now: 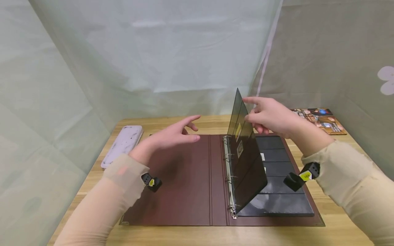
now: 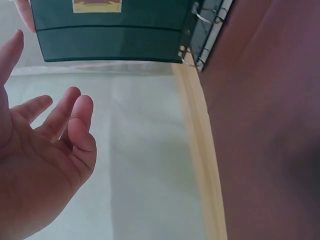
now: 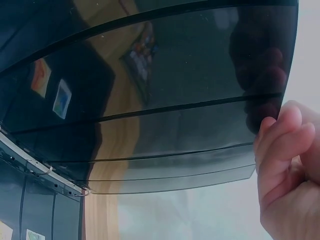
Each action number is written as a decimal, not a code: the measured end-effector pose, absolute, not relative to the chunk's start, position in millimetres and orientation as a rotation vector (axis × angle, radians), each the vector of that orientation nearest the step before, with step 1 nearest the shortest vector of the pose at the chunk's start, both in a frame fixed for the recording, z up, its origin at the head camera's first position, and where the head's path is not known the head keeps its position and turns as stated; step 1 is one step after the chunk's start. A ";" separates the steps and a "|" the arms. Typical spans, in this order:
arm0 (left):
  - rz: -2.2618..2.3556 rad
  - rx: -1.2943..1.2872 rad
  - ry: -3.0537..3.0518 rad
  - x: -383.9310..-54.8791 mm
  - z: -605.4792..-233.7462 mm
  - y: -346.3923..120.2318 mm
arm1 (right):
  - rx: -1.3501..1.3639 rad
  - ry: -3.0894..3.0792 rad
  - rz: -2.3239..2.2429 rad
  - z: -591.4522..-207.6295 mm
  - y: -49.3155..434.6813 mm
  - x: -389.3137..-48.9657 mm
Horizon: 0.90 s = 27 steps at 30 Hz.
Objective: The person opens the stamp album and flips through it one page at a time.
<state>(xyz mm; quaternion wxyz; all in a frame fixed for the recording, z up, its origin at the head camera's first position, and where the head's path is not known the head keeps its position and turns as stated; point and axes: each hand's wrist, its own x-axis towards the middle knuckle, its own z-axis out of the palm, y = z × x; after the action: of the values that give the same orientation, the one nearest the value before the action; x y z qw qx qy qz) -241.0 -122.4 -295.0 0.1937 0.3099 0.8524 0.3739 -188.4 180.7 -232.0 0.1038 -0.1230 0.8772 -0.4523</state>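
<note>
A brown ring-binder stamp album (image 1: 191,191) lies spread on the table, its metal rings (image 1: 229,177) near the middle. One black stock page (image 1: 249,164) stands raised and slightly tilted on those rings, with small stamps (image 1: 240,149) in its strips. At its outer edge, my right hand (image 1: 271,114) grips the page between thumb and fingers; the right wrist view shows the curled fingers (image 3: 280,140) there. Over the bare brown inside cover hovers my left hand (image 1: 172,135), fingers loosely spread and holding nothing. More black pages (image 1: 277,177) lie flat on the right side.
A pale, speckled flat case (image 1: 123,141) sits at the table's left edge. At the back right, beyond my right hand, lies a colourful printed booklet or box (image 1: 323,121). Light cloth hangs (image 1: 184,51) behind the wooden table (image 1: 191,235).
</note>
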 end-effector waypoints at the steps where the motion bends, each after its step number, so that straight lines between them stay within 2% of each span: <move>1: 1.053 0.877 2.391 -241.2 -293.7 -119.7 | -0.359 2.588 -1.332 -231.8 181.0 -188.2; 18: 1.259 0.977 2.297 -236.3 -276.7 -54.7 | -0.325 2.523 -1.444 -237.6 180.9 -187.2; 27: 1.322 0.992 2.254 -234.4 -280.0 -39.4 | -0.283 2.436 -1.620 -248.3 180.3 -186.3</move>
<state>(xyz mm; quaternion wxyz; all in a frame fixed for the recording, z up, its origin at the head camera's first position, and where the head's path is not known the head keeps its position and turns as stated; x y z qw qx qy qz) -234.4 -39.4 -280.0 0.1724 0.3498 0.7943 0.4659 -186.3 180.3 -248.3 0.1011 -0.0958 0.8246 -0.5482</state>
